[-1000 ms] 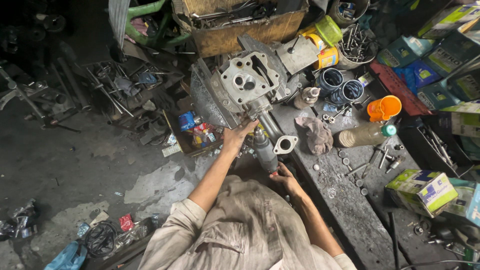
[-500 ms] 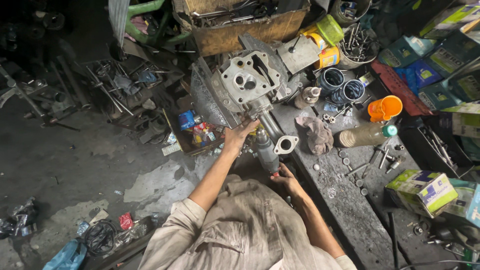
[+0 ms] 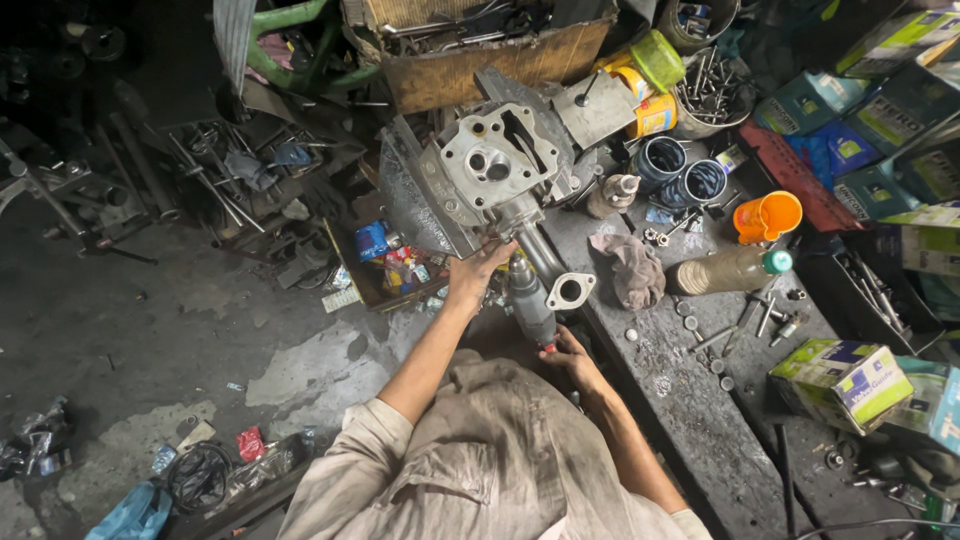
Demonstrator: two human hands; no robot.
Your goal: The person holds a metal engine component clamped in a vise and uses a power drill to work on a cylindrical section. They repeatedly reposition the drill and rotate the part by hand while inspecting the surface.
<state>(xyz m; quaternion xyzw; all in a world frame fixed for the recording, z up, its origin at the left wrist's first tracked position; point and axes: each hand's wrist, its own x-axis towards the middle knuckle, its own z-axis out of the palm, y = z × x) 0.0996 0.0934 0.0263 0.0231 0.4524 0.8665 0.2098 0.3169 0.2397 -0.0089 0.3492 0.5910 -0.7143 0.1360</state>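
My left hand (image 3: 475,283) is closed on the lower edge of the grey engine casting (image 3: 480,175), at twelve o'clock from my chest, bracing it on the counter (image 3: 690,400). My right hand (image 3: 568,352) wraps the base of the cylindrical grey tool (image 3: 530,300), whose tip meets the casting. Compared with one second ago, both grips and the casting are unchanged; I judge the fastening step ongoing. A rag (image 3: 630,270) lies at two o'clock.
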